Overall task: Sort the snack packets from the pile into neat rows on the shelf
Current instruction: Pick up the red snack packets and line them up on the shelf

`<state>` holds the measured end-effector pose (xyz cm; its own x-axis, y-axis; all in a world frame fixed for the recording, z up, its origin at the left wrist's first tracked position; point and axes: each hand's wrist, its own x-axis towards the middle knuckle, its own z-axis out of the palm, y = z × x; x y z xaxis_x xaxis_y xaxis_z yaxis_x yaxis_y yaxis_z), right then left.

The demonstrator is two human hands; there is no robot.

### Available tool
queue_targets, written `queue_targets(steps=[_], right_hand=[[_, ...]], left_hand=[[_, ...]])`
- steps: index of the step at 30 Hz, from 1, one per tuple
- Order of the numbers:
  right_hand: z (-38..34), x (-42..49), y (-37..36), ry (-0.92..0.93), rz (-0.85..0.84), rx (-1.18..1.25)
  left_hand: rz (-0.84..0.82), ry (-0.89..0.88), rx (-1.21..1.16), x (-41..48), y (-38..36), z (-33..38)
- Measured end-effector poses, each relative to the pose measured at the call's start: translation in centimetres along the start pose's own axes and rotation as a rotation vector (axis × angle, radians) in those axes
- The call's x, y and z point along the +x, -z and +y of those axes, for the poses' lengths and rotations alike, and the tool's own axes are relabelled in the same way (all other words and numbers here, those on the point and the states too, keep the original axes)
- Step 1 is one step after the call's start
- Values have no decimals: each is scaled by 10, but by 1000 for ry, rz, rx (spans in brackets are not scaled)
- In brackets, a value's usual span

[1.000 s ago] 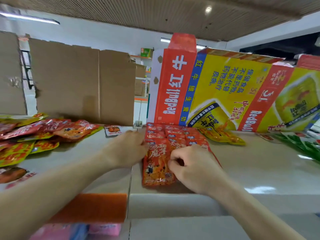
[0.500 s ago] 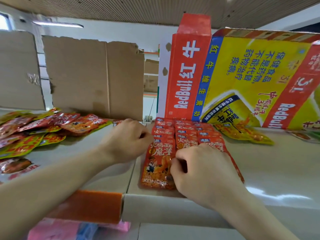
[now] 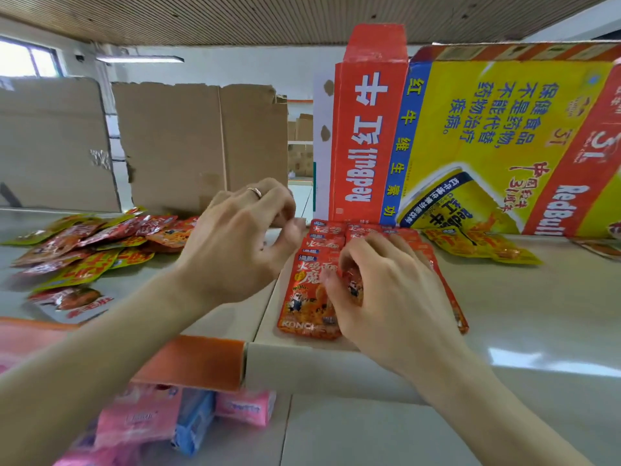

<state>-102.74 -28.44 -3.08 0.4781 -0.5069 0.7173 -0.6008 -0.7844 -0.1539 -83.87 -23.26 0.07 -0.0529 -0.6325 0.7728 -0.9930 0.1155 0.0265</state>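
Two rows of red snack packets (image 3: 311, 297) lie on the grey shelf (image 3: 537, 314), running back toward a Red Bull carton. My right hand (image 3: 386, 297) lies on the front of the right row, its curled fingers and thumb pinching a red packet there. My left hand (image 3: 235, 240) hovers just left of the rows with loosely curled fingers and holds nothing. The unsorted pile of red and yellow packets (image 3: 84, 250) lies at the left of the shelf.
The Red Bull carton (image 3: 369, 129) stands at the back, with yellow packets (image 3: 480, 247) at its foot. Brown cardboard sheets (image 3: 201, 142) stand behind the pile. Pink and blue packs (image 3: 188, 418) sit on the shelf below, under an orange strip (image 3: 195, 361).
My left hand has lifted off the shelf beside the rows and loosened. My right hand stays on the front packets, and the view has moved closer.
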Motion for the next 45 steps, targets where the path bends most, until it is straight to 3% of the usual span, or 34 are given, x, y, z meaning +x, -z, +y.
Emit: queue_targets(steps=[4,8,16,22,27,32,36,45], right_hand=[[-2,-4,3,6,89,-41],[-5,-6,4,29,96,-145],[-3,-5,3,-14,38,-133],[-9,-5,7,29,160,-110],[-55,11,-1,91,232,-56],[-140,45,-43,170,205,-27],[-200,75,-75,197,106,76],[-255,184,-141,-311,-511,97]], left_hand=[[11,55,62,-30,0,11],[-79,223,17,-32,-3,11],[-54,205,39,-34,-2,14],[21,147,-104,-35,9,15],[73,48,-104,-51,44,-22],[99,30,-24,-80,84,-107],[113,102,-12,-92,109,-179],[4,118,65,-56,123,-293]])
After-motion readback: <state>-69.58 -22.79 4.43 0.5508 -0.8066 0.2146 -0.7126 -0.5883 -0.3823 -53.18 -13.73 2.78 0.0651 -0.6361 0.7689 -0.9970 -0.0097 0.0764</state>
